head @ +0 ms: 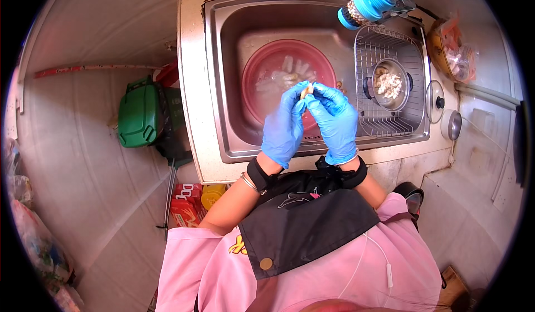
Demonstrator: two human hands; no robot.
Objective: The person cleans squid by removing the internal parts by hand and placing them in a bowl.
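My left hand [286, 124] and my right hand [333, 119], both in blue gloves, meet over the near rim of a pink plastic basin [261, 111]. Between their fingertips they hold a small pale, tan-edged food piece [307, 90], whose exact kind I cannot tell. The basin stands in the steel sink and holds water with ice pieces [288, 67] in it. To the right, a small pot with dark handles [404, 92] sits in a wire rack [370, 40], with pale food pieces [388, 85] inside.
A blue tap filter [368, 6] juts over the sink's far right. On the right ledge are a glass lid [434, 98], a metal bowl [452, 125] and a basket [439, 52] with plastic bags. A green bin [138, 113] stands left of the counter, near red packages [186, 211].
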